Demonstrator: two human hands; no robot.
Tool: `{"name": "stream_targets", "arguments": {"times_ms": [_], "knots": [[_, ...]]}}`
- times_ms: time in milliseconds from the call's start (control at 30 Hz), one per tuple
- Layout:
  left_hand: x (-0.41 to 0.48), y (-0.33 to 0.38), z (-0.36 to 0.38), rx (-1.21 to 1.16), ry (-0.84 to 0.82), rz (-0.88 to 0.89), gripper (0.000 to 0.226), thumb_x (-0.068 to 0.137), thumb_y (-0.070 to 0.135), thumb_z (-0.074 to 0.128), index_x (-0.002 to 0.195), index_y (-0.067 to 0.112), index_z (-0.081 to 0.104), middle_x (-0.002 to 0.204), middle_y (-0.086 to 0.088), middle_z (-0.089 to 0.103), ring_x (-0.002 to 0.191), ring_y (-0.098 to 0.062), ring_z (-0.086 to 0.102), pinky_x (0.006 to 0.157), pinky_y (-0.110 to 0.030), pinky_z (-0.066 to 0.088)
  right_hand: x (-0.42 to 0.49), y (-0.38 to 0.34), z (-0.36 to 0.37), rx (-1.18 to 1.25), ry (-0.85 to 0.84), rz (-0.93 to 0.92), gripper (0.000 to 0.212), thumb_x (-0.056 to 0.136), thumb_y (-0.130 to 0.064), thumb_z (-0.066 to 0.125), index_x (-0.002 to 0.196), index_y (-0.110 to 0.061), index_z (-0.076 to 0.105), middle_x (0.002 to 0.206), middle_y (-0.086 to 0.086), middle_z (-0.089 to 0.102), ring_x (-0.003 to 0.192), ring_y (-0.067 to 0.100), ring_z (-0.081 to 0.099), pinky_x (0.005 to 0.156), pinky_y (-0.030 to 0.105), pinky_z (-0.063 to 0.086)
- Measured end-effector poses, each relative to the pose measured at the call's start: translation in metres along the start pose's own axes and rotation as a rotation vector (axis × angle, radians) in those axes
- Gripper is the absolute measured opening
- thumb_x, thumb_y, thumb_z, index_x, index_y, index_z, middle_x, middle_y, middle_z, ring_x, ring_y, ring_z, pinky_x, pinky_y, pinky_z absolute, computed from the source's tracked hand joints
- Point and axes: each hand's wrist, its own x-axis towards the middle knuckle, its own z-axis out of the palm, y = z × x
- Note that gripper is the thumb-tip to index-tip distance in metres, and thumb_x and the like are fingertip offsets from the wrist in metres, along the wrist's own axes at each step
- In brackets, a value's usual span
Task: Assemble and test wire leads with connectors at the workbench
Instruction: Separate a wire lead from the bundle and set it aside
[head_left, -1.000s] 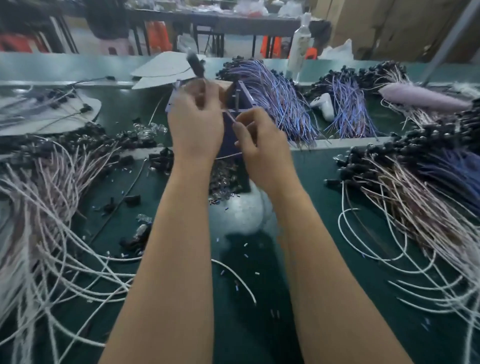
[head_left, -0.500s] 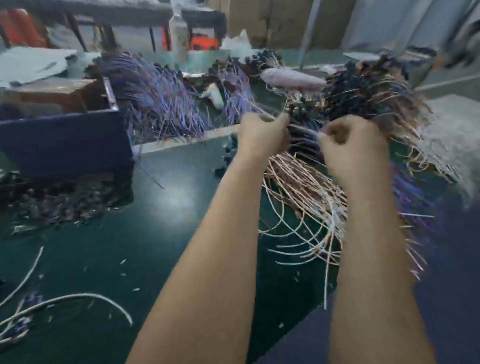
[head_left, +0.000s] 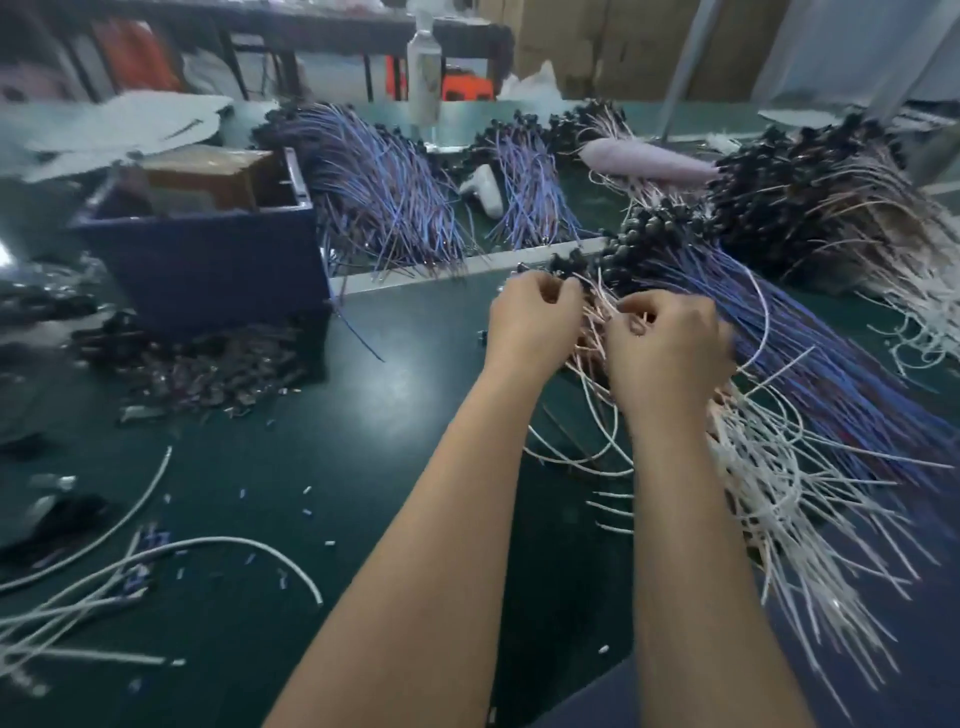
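Observation:
My left hand (head_left: 535, 317) and my right hand (head_left: 667, 343) are both down on a pile of white and blue wire leads (head_left: 779, 415) at the right of the green bench (head_left: 363, 415). The leads end in black connectors (head_left: 639, 228). Left fingers are curled closed beside a black connector at the pile's near edge. My right hand is curled closed around pinkish-white leads. What exactly each fingertip pinches is hidden.
A dark blue box (head_left: 208, 260) stands at the left with a heap of small black and metal parts (head_left: 197, 364) in front. More bundles of blue leads (head_left: 384, 192) lie behind. Loose white wires (head_left: 130, 571) lie at the lower left. A bottle (head_left: 423, 67) stands far back.
The view swung right from the blue box to the lead pile. Both hands left the box and dropped from above the pile down into its leads.

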Motion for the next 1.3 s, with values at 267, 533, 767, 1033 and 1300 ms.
{"name": "stream_targets", "arguments": {"times_ms": [267,533,767,1033,1300], "knots": [[-0.034,-0.024,-0.164,-0.385,0.629,0.016,0.014,0.092,0.006,0.048,0.089,0.015,0.058,0.088,-0.004,0.061,0.077,-0.016,0.054,0.075,-0.036,0.048,-0.085,-0.125,0.054,0.506,-0.415,-0.467,0.016,0.09,-0.013,0.056,0.101,-0.01,0.068,0.094,0.004,0.068,0.088,0.016,0.061,0.076,0.02,0.043],[-0.085,-0.062,-0.314,-0.569,1.174,-0.076,0.017,0.093,0.004,0.042,0.088,0.016,0.052,0.081,0.001,0.05,0.073,-0.013,0.047,0.07,-0.027,0.039,-0.215,-0.225,0.129,0.365,-0.963,-0.734,0.018,0.092,-0.025,0.058,0.103,-0.016,0.069,0.103,0.005,0.069,0.094,0.021,0.061,0.082,0.031,0.049],[-0.112,-0.084,-0.371,-0.749,1.493,-0.116,0.024,0.089,0.001,0.042,0.105,0.0,0.059,0.087,-0.01,0.054,0.076,-0.022,0.05,0.068,-0.034,0.044,-0.283,-0.27,0.151,0.109,-0.938,-0.909,0.024,0.09,-0.028,0.052,0.101,-0.009,0.062,0.104,0.011,0.065,0.097,0.03,0.057,0.082,0.039,0.045],[-0.116,-0.091,-0.382,-0.804,1.496,-0.147,0.017,0.089,0.004,0.041,0.097,0.011,0.054,0.088,-0.006,0.055,0.068,-0.013,0.049,0.062,-0.024,0.044,-0.265,-0.275,0.155,0.375,-0.809,-0.739,0.024,0.097,-0.026,0.05,0.089,-0.01,0.066,0.08,0.004,0.064,0.073,0.019,0.059,0.065,0.029,0.049],[-0.104,-0.091,-0.36,-0.831,1.364,-0.225,0.013,0.091,0.005,0.042,0.099,0.01,0.051,0.092,-0.008,0.053,0.073,-0.016,0.048,0.067,-0.028,0.041,-0.25,-0.28,0.152,0.279,-0.902,-0.787,0.033,0.093,-0.04,0.054,0.099,-0.009,0.066,0.101,0.007,0.066,0.096,0.024,0.058,0.084,0.035,0.048]]}}
